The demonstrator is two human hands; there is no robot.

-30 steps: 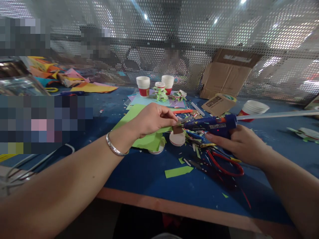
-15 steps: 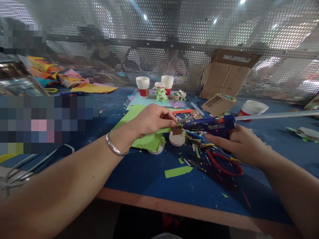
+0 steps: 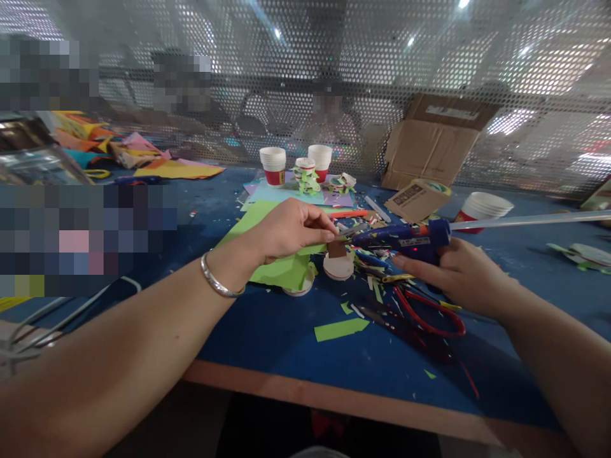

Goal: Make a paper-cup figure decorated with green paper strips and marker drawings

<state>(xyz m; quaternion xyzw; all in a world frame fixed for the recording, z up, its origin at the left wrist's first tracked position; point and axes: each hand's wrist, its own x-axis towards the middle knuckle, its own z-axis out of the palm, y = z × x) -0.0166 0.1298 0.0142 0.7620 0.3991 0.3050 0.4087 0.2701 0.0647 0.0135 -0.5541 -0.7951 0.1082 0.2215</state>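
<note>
My left hand (image 3: pixel 286 230) is pinched shut on a small brown paper piece (image 3: pixel 337 249), held just above a tipped white paper cup (image 3: pixel 338 267). A silver bangle circles that wrist. My right hand (image 3: pixel 456 273) grips a blue hot glue gun (image 3: pixel 405 238), its nozzle pointing left and touching the brown piece. A long clear glue stick (image 3: pixel 525 220) juts out of the gun's back to the right. A green paper sheet (image 3: pixel 279 270) lies under my left hand on the blue table (image 3: pixel 267 331).
Red-handled scissors (image 3: pixel 432 312) and paper scraps lie below the gun. White-and-red paper cups (image 3: pixel 273 165) and green cut-outs stand further back; more stacked cups (image 3: pixel 484 207) at right. A cardboard box (image 3: pixel 434 143) leans on the perforated screen, with people behind it. Coloured paper lies far left.
</note>
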